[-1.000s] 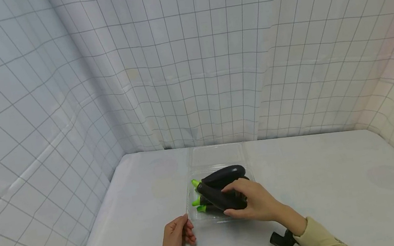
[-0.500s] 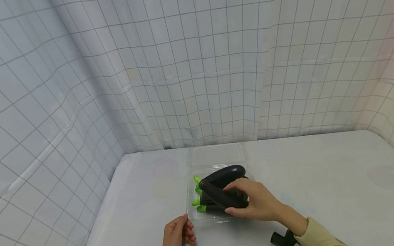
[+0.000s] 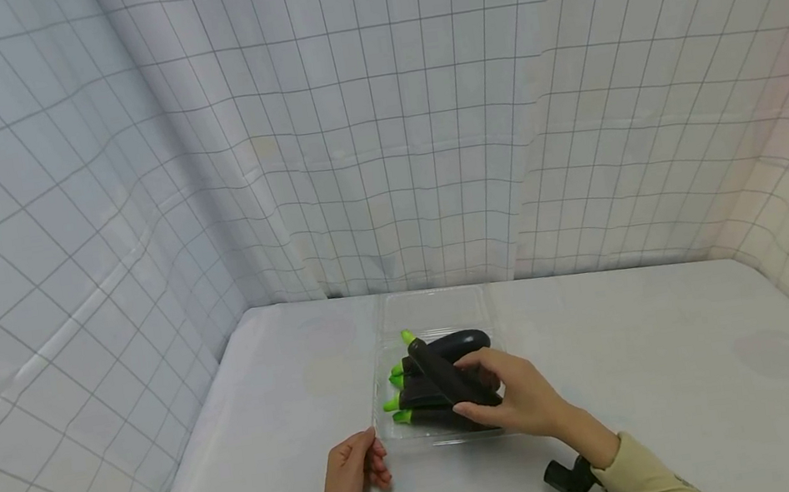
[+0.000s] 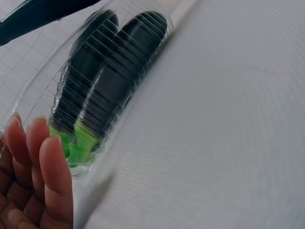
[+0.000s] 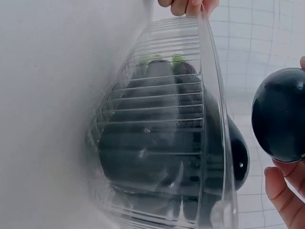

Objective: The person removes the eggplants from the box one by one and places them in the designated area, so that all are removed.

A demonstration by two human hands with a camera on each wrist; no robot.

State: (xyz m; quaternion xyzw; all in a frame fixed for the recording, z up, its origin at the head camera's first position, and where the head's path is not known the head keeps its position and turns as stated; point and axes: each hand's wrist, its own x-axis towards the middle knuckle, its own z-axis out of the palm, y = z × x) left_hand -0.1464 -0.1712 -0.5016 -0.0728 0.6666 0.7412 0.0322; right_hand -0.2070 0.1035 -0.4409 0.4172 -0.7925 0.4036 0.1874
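A dark purple eggplant (image 3: 436, 366) with a green stem is gripped near its blunt end by my right hand (image 3: 517, 393). It slants over a clear plastic container (image 3: 385, 436), and in the right wrist view this eggplant (image 5: 281, 114) is raised above the rim. Several other eggplants (image 3: 423, 394) lie inside side by side, their green stems towards the left. At the container's near left corner, my left hand (image 3: 353, 466) pinches the rim between thumb and fingers. Part of the lower eggplants is hidden behind the held one and my right hand.
The container's clear lid (image 3: 435, 309) lies folded back on the far side. Near my right sleeve (image 3: 642, 472) sits a black curved object (image 3: 569, 477), partly covered by the arm. Checked curtains (image 3: 382, 155) surround the white table (image 3: 292, 378).
The held eggplant has turned, its stem end swinging away and to the right, so it now points more towards the lid. My right hand has shifted slightly right; the left stays put.
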